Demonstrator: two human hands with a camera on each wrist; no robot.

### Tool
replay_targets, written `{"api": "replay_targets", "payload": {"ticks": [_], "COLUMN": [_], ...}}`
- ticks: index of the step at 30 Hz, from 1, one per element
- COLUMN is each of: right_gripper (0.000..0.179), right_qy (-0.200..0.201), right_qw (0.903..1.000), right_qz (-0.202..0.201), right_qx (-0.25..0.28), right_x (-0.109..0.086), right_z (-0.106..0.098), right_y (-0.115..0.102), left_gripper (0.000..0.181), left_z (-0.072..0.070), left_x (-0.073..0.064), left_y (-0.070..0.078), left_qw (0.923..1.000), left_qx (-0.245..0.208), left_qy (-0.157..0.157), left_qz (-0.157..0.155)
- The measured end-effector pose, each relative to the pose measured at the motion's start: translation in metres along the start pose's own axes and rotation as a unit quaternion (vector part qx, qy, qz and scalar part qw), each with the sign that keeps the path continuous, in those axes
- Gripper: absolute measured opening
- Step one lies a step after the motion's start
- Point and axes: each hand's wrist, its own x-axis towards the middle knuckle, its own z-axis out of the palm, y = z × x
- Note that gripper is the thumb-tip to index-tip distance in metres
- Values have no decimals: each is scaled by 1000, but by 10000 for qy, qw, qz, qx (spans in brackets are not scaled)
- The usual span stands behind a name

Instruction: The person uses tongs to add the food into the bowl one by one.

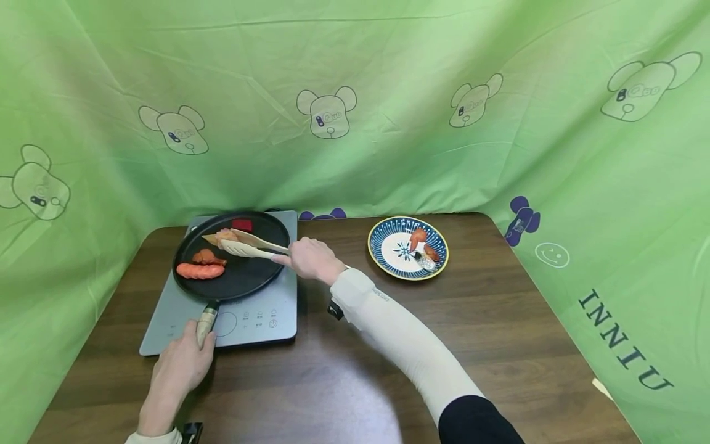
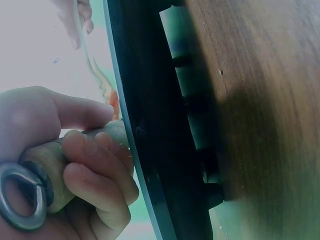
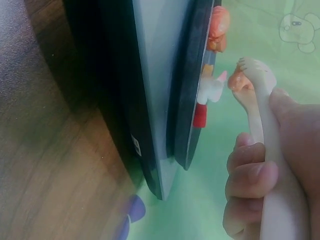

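Note:
My left hand (image 1: 183, 365) grips the wooden handle (image 1: 208, 320) of a black frying pan (image 1: 252, 280); its curled fingers (image 2: 95, 175) and the metal ring (image 2: 22, 197) at the handle's end show in the left wrist view. Over the pan, my right hand (image 1: 313, 259) holds pale tongs (image 1: 246, 250) by their arms. An orange-pink piece of food (image 3: 239, 81) sits between the tong tips, raised above the pan in the right wrist view. In the pan lie a scored sausage (image 1: 200, 271), a brown fried piece (image 1: 208, 256) and a red block (image 1: 241, 224).
Beneath the pan is a grey induction cooktop (image 1: 261, 327) on the wooden table (image 1: 355, 370). To the right stands a blue-patterned plate (image 1: 383, 254) holding small brown food pieces (image 1: 418, 238) and a dark-and-clear wrapped item (image 1: 424, 261). A green printed cloth (image 1: 388, 166) hangs behind.

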Motion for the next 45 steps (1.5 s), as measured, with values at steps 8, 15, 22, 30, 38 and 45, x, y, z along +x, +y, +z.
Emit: {"api": "replay_targets", "payload": {"ticks": [8, 15, 22, 30, 38, 45], "right_gripper": [57, 56, 58, 56, 59, 60], "right_qy": [-4, -84, -92, -157, -183, -229], "right_qw": [10000, 9999, 9998, 9998, 9998, 9996], "right_qz": [-3, -40, -94, -43, 24, 179], "right_qx": [-34, 46, 141, 105, 7, -9], "right_x": [4, 5, 9, 13, 16, 15], "right_z": [1, 1, -1, -3, 2, 1], "right_y": [-2, -7, -13, -18, -20, -19], "left_gripper": [58, 56, 58, 57, 62, 60], "left_z": [-1, -1, -1, -1, -1, -1], "left_x": [0, -2, 0, -1, 1, 0], "left_y": [0, 0, -1, -1, -1, 1], "left_qw": [10000, 10000, 10000, 10000, 10000, 10000], "left_qx": [-4, -43, -40, -53, -23, -22], "left_qy": [-35, -34, 35, -9, -67, -58], "left_qz": [1, -11, 54, -8, -53, -54]}}
